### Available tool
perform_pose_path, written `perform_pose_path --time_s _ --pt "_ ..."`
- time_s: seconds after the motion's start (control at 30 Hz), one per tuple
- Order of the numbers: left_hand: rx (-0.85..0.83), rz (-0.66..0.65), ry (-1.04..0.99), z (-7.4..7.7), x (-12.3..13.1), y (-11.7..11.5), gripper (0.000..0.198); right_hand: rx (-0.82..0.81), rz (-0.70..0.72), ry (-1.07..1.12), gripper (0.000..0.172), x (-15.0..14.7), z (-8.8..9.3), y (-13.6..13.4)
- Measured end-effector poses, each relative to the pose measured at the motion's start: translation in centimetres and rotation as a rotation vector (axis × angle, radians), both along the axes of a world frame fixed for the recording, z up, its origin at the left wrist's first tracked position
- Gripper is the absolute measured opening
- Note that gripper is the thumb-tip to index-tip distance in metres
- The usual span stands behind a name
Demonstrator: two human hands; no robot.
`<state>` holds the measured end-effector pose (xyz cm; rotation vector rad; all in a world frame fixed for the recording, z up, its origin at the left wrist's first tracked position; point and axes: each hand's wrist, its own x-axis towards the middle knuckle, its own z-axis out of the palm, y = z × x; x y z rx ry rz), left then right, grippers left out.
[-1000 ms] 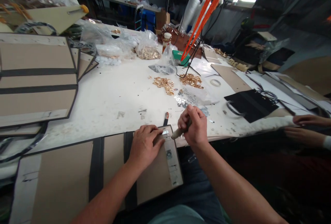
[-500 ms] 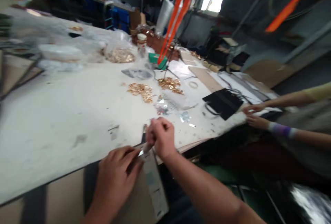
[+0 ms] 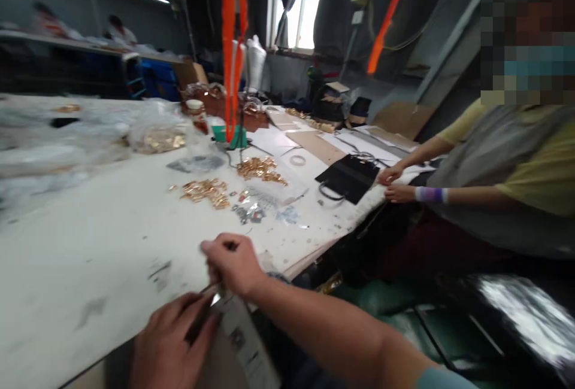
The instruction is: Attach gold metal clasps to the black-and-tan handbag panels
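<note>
My left hand (image 3: 173, 341) lies at the lower middle, its fingers and thumb pinched on the edge of a flat beige panel (image 3: 213, 356) with dark bands. A small shiny metal piece (image 3: 216, 299) shows by its fingertips. Along the panel's right side runs a pale strip (image 3: 245, 338) with dark marks. Just above the panel's top corner is my right hand (image 3: 236, 266), closed with curled fingers; what they grip is hidden and blurred.
Gold-coloured metal pieces lie in a near pile (image 3: 206, 191) and a far pile (image 3: 260, 169). Plastic bags (image 3: 157, 131) stand left. A black bag piece (image 3: 348, 176) with a handle lies before a co-worker's hands (image 3: 393, 182). Orange straps (image 3: 233, 48) hang overhead.
The view has swung right and tilted up, so the co-worker shows more. Both my hands sit further left and lower in the picture, still at the panel's corner.
</note>
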<state>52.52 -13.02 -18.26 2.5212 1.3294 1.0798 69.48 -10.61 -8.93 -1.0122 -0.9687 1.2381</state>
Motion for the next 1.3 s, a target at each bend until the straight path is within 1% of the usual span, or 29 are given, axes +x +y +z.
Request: perform_pose_path --time_s 0.03,0.1,0.17,0.27,0.37,0.5,0.57,0.63,0.7,0.8,0.87,0.9,0.97,1.03,1.07,1.1,1.17,1.23,1.3 --pt "-0.017 0.012 0.005 0.4 0.3 -0.5 0.026 -0.015 -0.015 0.065 0.047 0.5 -0.1 -0.2" --pt "-0.073 0.034 0.024 1.0 0.8 -1.2 0.022 0.024 -0.051 0.210 0.050 1.3 -0.5 -0.2" --pt "-0.124 0.059 0.035 1.5 1.3 -1.7 0.025 0.030 -0.074 0.339 0.052 1.8 -1.0 0.0" --pt "-0.170 0.094 0.022 2.0 1.6 -2.3 0.030 -0.064 -0.090 0.508 0.050 2.6 -1.8 0.5" --pt "-0.191 0.099 -0.002 2.2 1.7 -2.7 0.032 -0.131 -0.102 0.597 0.046 3.6 -2.5 1.2" --pt "-0.217 0.097 -0.011 2.3 1.7 -2.7 0.030 -0.126 -0.098 0.614 0.045 4.2 -3.0 1.8" --pt "-0.230 0.093 -0.010 2.3 1.7 -2.7 0.029 -0.096 -0.058 0.562 0.043 3.7 -2.7 1.6" --pt "-0.240 0.083 -0.014 2.3 1.7 -2.6 0.028 -0.040 0.004 0.440 0.043 2.6 -2.1 1.0" --pt "-0.244 0.075 -0.024 2.2 1.7 -2.5 0.026 0.024 0.077 0.217 0.045 1.3 -1.4 0.1" --pt "-0.245 0.075 -0.037 2.2 1.6 -2.5 0.017 0.104 0.192 -0.193 0.047 -0.5 -0.4 -0.7" --pt "-0.244 0.080 -0.046 2.3 1.6 -2.5 0.014 0.121 0.250 -0.362 0.047 -1.3 0.5 -0.8" --pt "-0.246 0.081 -0.051 2.3 1.6 -2.5 0.014 0.116 0.271 -0.395 0.048 -1.5 1.0 -0.7" --pt "-0.256 0.078 -0.060 2.4 1.7 -2.6 0.015 0.098 0.300 -0.393 0.050 -1.7 2.1 -0.6" --pt "-0.260 0.074 -0.064 2.4 1.7 -2.7 0.020 0.124 0.293 -0.344 0.052 -1.6 2.9 -0.7" --pt "-0.257 0.075 -0.064 2.4 1.6 -2.7 0.022 0.152 0.273 -0.322 0.052 -1.4 3.0 -0.8" --pt "-0.255 0.079 -0.064 2.4 1.6 -2.8 0.022 0.182 0.253 -0.312 0.052 -1.2 2.9 -1.0" --pt "-0.255 0.088 -0.070 2.4 1.6 -2.8 0.024 0.216 0.221 -0.320 0.052 -0.7 2.0 -1.4" --pt "-0.269 0.087 -0.073 2.4 1.6 -2.9 0.026 0.196 0.198 -0.355 0.053 -0.3 0.7 -1.6" --pt "-0.278 0.079 -0.078 2.4 1.5 -2.9 0.028 0.172 0.194 -0.381 0.053 -0.1 -0.1 -1.7"
